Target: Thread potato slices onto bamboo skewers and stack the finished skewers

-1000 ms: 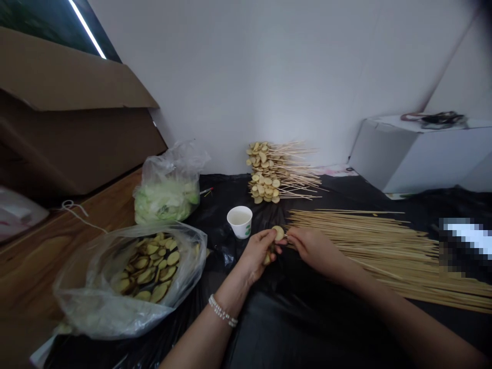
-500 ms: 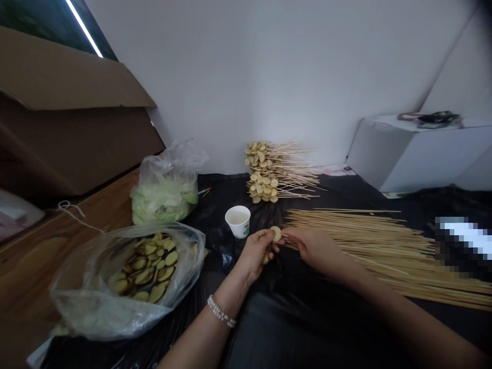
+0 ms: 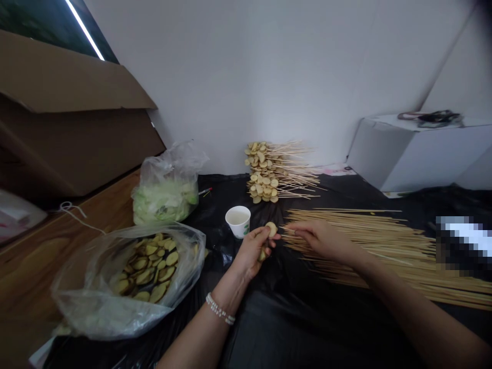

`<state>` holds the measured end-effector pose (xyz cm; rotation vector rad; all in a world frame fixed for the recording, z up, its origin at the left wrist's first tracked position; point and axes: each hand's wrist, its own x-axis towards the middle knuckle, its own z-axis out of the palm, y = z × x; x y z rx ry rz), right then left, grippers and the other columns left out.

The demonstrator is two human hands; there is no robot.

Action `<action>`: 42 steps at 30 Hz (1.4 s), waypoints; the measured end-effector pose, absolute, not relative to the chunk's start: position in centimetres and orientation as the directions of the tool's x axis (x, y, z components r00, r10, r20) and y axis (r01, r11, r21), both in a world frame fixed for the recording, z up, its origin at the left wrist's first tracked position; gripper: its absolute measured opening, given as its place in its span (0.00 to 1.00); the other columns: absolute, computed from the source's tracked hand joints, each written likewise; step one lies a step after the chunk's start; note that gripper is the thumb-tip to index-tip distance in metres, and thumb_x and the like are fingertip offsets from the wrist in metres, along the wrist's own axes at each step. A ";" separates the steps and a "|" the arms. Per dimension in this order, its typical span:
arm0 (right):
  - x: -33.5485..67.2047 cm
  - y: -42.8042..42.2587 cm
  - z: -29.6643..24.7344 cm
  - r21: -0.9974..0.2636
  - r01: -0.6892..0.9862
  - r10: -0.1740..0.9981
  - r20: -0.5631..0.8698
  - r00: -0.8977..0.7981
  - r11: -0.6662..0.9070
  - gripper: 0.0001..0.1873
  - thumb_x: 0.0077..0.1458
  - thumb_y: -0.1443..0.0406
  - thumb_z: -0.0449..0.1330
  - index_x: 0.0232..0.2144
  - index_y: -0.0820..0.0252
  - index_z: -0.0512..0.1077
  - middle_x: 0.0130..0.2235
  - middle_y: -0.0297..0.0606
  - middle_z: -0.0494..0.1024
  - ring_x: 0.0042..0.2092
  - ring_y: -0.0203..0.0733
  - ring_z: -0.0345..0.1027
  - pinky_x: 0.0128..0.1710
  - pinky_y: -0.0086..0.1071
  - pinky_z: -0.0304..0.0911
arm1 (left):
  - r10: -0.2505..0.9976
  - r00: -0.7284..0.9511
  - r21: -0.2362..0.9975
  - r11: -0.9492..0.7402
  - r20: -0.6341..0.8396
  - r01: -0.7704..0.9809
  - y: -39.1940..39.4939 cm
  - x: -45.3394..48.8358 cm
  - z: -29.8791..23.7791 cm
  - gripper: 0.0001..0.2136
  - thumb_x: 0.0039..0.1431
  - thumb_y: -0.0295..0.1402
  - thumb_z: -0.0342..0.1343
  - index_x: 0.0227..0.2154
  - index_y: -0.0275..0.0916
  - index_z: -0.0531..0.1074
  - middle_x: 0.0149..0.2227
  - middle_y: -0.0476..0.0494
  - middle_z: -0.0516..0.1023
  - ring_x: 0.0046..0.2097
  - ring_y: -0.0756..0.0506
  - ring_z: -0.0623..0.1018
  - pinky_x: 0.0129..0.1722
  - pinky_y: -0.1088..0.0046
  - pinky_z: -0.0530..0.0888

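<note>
My left hand (image 3: 255,248) is closed on potato slices. One pale round potato slice (image 3: 271,229) stands up between its thumb and fingers, and another slice (image 3: 262,254) shows lower, against the palm. To the right, a short gap away, my right hand (image 3: 321,240) has its thumb and fingers pinched together at the left ends of a spread of bamboo skewers (image 3: 369,246). A thin skewer seems to lie in that pinch, its tip pointing at the slice; the fingers hide most of it.
A clear bag (image 3: 88,307) of potato slices (image 3: 157,264) lies open on the left, with a bag of cut greens (image 3: 165,200) behind. A paper cup (image 3: 238,222) stands beyond my left hand. Skewered slices (image 3: 263,179) are piled by the wall. A cardboard box (image 3: 77,138) is at left.
My right hand has drawn back to the right, away from the slice. My left hand has shifted slightly left with its slices, widening the gap.
</note>
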<state>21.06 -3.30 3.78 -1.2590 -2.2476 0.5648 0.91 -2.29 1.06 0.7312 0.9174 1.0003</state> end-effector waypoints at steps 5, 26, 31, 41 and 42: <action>20.6 -3.5 3.9 -0.542 0.695 0.879 0.237 -0.413 0.472 0.16 0.61 0.64 0.50 0.43 0.55 0.77 0.40 0.37 0.81 0.39 0.42 0.74 0.39 0.33 0.64 | 0.913 0.258 0.844 0.394 -0.315 -0.364 -2.4 1.0 1.1 0.07 0.55 0.31 0.59 0.32 0.31 0.70 0.31 0.38 0.78 0.22 0.57 0.69 0.15 0.88 0.61; 19.2 -5.1 4.5 -0.377 0.799 0.883 0.176 -0.435 0.469 0.19 0.59 0.70 0.47 0.42 0.54 0.76 0.36 0.39 0.81 0.36 0.40 0.72 0.35 0.28 0.58 | 0.951 0.222 0.938 0.265 -0.216 -0.223 -2.5 1.1 0.6 0.16 0.46 0.42 0.64 0.30 0.33 0.72 0.30 0.40 0.79 0.21 0.56 0.68 0.16 0.84 0.59; 18.7 -5.3 4.0 -0.335 0.849 0.913 0.136 -0.385 0.408 0.17 0.58 0.70 0.48 0.41 0.53 0.75 0.36 0.40 0.80 0.36 0.41 0.72 0.33 0.30 0.56 | 0.954 0.215 0.954 0.246 -0.207 -0.172 -2.5 1.1 0.4 0.16 0.46 0.42 0.63 0.31 0.32 0.73 0.30 0.39 0.79 0.20 0.56 0.68 0.15 0.83 0.58; 18.0 -5.4 3.0 -0.267 0.894 0.933 0.121 -0.339 0.359 0.14 0.61 0.67 0.46 0.35 0.56 0.72 0.33 0.40 0.79 0.34 0.41 0.72 0.31 0.31 0.52 | 0.944 0.250 0.963 0.247 -0.214 -0.110 -2.5 0.9 0.2 0.17 0.47 0.44 0.63 0.31 0.31 0.75 0.29 0.39 0.79 0.20 0.56 0.68 0.16 0.83 0.58; 18.0 -5.3 2.8 -0.274 0.892 0.933 0.122 -0.338 0.359 0.14 0.62 0.67 0.46 0.34 0.57 0.72 0.33 0.39 0.79 0.34 0.41 0.71 0.31 0.30 0.52 | 0.943 0.255 0.963 0.247 -0.213 -0.111 -2.5 0.9 0.2 0.18 0.47 0.44 0.63 0.31 0.31 0.75 0.30 0.39 0.79 0.20 0.56 0.67 0.16 0.83 0.59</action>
